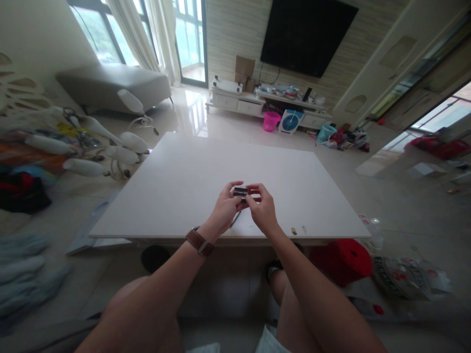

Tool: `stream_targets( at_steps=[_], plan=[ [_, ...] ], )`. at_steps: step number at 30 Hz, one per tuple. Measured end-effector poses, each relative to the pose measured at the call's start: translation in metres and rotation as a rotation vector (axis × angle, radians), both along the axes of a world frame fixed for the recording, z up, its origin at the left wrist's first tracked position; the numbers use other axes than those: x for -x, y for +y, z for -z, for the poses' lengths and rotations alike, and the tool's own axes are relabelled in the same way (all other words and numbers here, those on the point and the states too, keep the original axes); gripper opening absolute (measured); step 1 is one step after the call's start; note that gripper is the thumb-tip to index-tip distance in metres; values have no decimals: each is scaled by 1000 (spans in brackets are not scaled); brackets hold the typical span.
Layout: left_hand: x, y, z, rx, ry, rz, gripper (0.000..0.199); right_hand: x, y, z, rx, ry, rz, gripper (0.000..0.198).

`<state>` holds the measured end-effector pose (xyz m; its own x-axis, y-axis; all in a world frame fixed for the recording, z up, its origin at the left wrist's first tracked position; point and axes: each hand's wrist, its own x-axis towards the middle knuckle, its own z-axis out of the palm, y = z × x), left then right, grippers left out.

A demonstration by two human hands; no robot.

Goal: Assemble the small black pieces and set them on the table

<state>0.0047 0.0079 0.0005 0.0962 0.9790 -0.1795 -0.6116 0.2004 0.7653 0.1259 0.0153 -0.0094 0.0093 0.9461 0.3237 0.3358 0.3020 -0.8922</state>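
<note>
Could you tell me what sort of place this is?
Most likely a home living room: a large black wall-mounted television above a low white media cabinet, and a grey upholstered sofa beside tall curtained windows.

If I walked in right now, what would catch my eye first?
Probably the two hands meeting over the white table: the left hand and right hand pinch a small dark object between them. Behind, a big black TV fills the far wall.

table [176,186]: matt white, smooth | floor [206,122]: glossy tile | watch strap [196,240]: brown leather
</note>
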Motion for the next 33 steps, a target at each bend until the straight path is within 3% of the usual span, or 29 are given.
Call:
stream_targets(
  at_steps=[4, 7, 13, 24, 30, 33],
  plan=[
    [4, 0, -5, 22, -12, 13, 50, 0, 1, 1, 9, 11, -7, 19],
    [11, 3, -8, 42, -50, 34, 41, 0, -1, 0, -10, -12, -18, 22],
    [23, 10, -6, 80, -15, 51, 29, 1, -5, -2, -118, -157, -85, 39],
    [20, 8, -5, 165, 79, 122, 23, -3, 1, 7, -255, -333, -125, 46],
    [13, 11, 3, 133, 218, 167, 27, -13, 7, 5, -226, -381, -214, 47],
    [13, 15, 9, 108, 493, 41, 31, -20, 22, 22, -160, -403, -184, 42]
  ],
)
